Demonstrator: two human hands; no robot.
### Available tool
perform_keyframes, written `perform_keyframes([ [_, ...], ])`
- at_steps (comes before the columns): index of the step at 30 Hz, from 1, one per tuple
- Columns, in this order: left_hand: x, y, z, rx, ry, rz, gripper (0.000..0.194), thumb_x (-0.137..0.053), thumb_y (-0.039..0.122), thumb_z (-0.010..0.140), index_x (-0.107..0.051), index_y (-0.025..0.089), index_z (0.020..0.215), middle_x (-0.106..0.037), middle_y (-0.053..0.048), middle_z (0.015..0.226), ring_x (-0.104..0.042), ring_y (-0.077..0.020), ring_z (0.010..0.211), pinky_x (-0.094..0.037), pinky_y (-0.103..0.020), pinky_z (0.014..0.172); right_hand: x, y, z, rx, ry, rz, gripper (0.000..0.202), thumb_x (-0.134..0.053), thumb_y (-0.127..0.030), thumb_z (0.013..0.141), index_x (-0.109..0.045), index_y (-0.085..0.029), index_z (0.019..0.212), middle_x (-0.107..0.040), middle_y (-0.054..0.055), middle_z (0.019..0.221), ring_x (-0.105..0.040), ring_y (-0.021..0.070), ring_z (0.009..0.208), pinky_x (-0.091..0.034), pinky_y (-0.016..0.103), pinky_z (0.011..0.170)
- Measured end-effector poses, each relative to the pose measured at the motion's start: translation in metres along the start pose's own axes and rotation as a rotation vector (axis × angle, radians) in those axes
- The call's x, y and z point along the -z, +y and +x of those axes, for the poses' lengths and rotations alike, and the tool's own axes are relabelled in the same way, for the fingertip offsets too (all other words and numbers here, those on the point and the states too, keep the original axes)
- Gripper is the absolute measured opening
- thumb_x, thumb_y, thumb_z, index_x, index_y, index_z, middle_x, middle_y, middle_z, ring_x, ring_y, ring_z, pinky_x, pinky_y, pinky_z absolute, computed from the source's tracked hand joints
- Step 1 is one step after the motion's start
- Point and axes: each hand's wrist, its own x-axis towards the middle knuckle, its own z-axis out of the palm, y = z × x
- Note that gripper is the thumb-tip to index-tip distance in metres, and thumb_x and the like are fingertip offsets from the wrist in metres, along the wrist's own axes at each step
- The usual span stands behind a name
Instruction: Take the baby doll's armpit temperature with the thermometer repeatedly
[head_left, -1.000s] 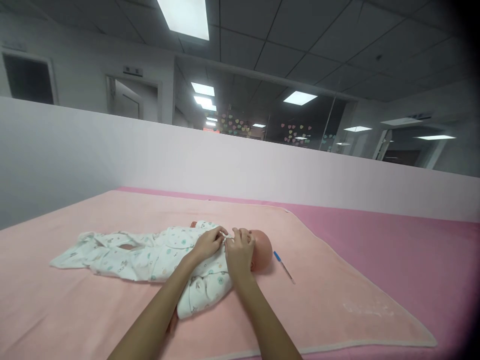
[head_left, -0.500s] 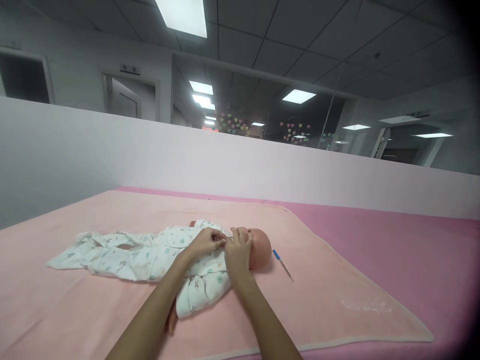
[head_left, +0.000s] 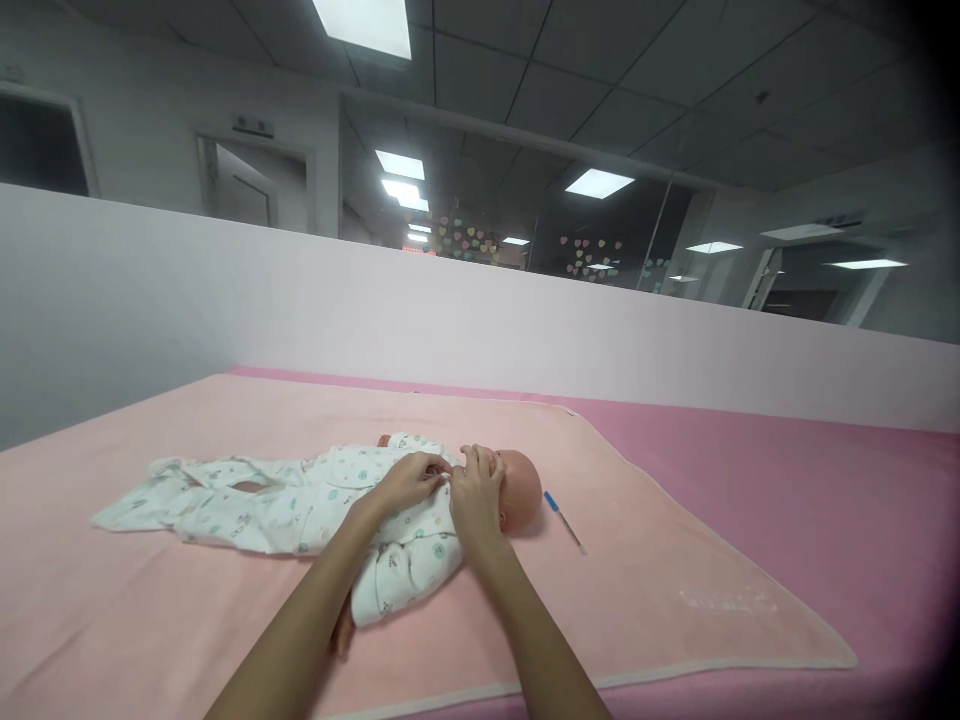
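A baby doll (head_left: 523,490) lies on its back with its bald head to the right. It wears a white patterned romper (head_left: 285,505); the legs stretch left and one brown doll hand (head_left: 343,632) sticks out of the near sleeve. At the neck, my left hand (head_left: 412,482) pinches the romper's collar with thumb and fingers. My right hand (head_left: 475,492) is right beside it, its fingers curled at the same collar below the doll's chin, partly covering the face. My fingers hide the exact spot being gripped.
Right of the doll's head lies a thermometer-like stick with a blue cap (head_left: 564,522). Under everything is a peach blanket (head_left: 675,560) over a pink sheet (head_left: 787,480). A white padded wall (head_left: 480,320) runs along the back.
The view has tipped slightly, so everything sits a little higher. My hands stay at the doll's collar with only small finger movements.
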Motion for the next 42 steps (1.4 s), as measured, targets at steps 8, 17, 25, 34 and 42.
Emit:
perform_keyframes([
  [8, 0.002, 0.001, -0.001, 0.014, -0.016, 0.003, 0.028, -0.046, 0.029, 0.079, -0.065, 0.017, 0.097, -0.068, -0.004, 0.086, -0.059, -0.0166, 0.075, -0.042, -0.025, 0.068, -0.003, 0.002, 0.001, -0.021, 0.010, 0.029, 0.020, -0.045, -0.011, 0.083, -0.064, -0.017, 0.083, -0.051, 0.012, 0.123, -0.034, 0.0280, 0.121, -0.017, 0.052, 0.099],
  [17, 0.000, 0.008, -0.001, -0.012, 0.005, 0.156, 0.030, -0.043, 0.020, 0.080, -0.066, 0.020, 0.099, -0.069, -0.005, 0.089, -0.058, -0.0193, 0.081, -0.041, -0.027, 0.073, -0.009, 0.005, 0.002, 0.019, -0.008, 0.039, 0.022, -0.043, -0.009, 0.083, -0.064, -0.016, 0.086, -0.052, 0.012, 0.122, -0.034, 0.0269, 0.122, -0.012, 0.053, 0.102],
  [25, -0.005, 0.008, -0.002, -0.025, 0.051, 0.259, 0.031, -0.041, 0.018, 0.081, -0.065, 0.021, 0.100, -0.067, -0.006, 0.092, -0.055, -0.0217, 0.090, -0.038, -0.032, 0.082, -0.006, 0.004, 0.001, 0.032, 0.017, 0.024, 0.023, -0.042, -0.010, 0.084, -0.064, -0.015, 0.085, -0.053, 0.014, 0.120, -0.035, 0.0278, 0.121, -0.011, 0.055, 0.102],
  [34, -0.003, 0.009, -0.004, 0.026, 0.028, 0.210, 0.028, -0.040, 0.026, 0.083, -0.064, 0.021, 0.098, -0.065, -0.006, 0.092, -0.052, -0.0226, 0.094, -0.038, -0.033, 0.085, -0.006, 0.005, 0.000, 0.017, 0.033, 0.013, 0.022, -0.043, -0.012, 0.085, -0.065, -0.018, 0.083, -0.050, 0.011, 0.126, -0.032, 0.0284, 0.124, -0.007, 0.057, 0.103],
  [42, -0.005, 0.001, -0.002, 0.033, 0.060, 0.210, 0.026, -0.040, 0.030, 0.085, -0.064, 0.022, 0.091, -0.065, -0.004, 0.089, -0.054, -0.0220, 0.091, -0.038, -0.032, 0.081, -0.008, 0.006, 0.000, 0.007, 0.059, 0.019, 0.020, -0.046, -0.015, 0.085, -0.064, -0.019, 0.079, -0.051, 0.009, 0.124, -0.032, 0.0282, 0.123, -0.007, 0.056, 0.103],
])
